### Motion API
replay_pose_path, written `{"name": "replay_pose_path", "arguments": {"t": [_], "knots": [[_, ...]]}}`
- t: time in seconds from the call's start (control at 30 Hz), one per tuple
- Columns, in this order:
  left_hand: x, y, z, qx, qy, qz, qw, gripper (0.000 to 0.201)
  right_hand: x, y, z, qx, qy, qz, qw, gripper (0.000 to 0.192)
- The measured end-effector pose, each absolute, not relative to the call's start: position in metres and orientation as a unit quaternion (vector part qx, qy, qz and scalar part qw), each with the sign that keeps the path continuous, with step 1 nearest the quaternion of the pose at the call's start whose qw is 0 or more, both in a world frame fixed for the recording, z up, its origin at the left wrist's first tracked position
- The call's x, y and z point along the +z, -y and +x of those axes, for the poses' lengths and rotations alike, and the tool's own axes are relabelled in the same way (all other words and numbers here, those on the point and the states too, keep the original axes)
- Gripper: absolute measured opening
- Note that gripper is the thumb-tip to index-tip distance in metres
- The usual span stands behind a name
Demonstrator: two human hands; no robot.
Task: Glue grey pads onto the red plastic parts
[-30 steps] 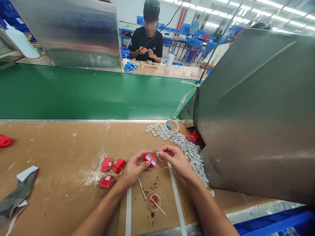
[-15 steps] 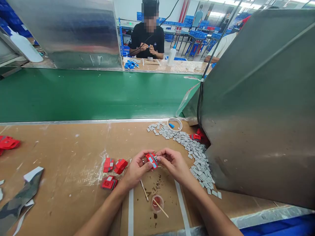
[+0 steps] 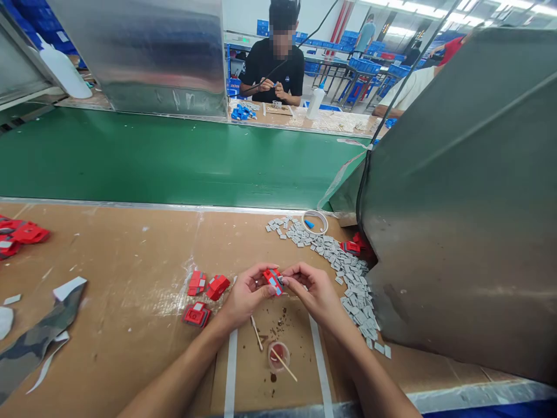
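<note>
My left hand (image 3: 249,296) is closed around a red toy car part (image 3: 273,281) with light blue-white panels, its thumb on the near side. At the right edge of that part, the fingertips of my right hand (image 3: 311,288) pinch a small grey piece (image 3: 281,280), mostly covered by the fingers. Left of my hands lie several similar parts, among them a red toy part (image 3: 196,314) with grey trim. Below them stand a small clear cup (image 3: 278,355) with reddish liquid and a thin stick in it, and a cotton swab (image 3: 256,332) lies beside it.
Many flat grey tiles (image 3: 357,296) spread along the right, with a tape roll (image 3: 315,222) at their far end. A large metal panel (image 3: 461,203) bounds the right side. Camouflage cloth (image 3: 43,342) lies at left. Beyond the green belt (image 3: 183,159) sits a co-worker (image 3: 274,69).
The head view has shifted slightly, so the surroundings sit further right. Both hands stay together at the red toy car part, which has turned only a little.
</note>
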State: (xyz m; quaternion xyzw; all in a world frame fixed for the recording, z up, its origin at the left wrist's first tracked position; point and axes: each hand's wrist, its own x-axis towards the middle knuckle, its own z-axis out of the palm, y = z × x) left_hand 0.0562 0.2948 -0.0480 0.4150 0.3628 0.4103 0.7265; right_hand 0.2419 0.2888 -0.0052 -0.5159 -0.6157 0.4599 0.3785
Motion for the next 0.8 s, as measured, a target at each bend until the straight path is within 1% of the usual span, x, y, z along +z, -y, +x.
{"name": "replay_pose_path", "arguments": {"t": [0.1,0.27,0.37,0.43,0.63,0.8], "knots": [[-0.049,-0.294,0.056,0.406,-0.368,0.418,0.725,0.059,-0.005,-0.288,0.243,0.451,0.632,-0.512,0.367,0.026],[-0.048,-0.294,0.057,0.411,-0.372,0.427,0.714,0.056,-0.008,-0.285,0.24,0.369,0.682,-0.517,0.362,0.021],[-0.048,-0.292,0.059,0.419,-0.37,0.425,0.712,0.053,-0.01,-0.282,0.237,0.318,0.698,-0.531,0.36,0.024],[-0.048,-0.291,0.06,0.429,-0.375,0.425,0.704,0.05,-0.01,-0.28,0.234,0.304,0.702,-0.534,0.36,0.027],[-0.048,-0.286,0.062,0.461,-0.402,0.43,0.664,0.039,-0.013,-0.28,0.229,0.324,0.698,-0.528,0.36,0.03],[-0.049,-0.288,0.062,0.455,-0.398,0.428,0.672,0.044,-0.021,-0.287,0.228,0.381,0.651,-0.531,0.387,0.03]]}}
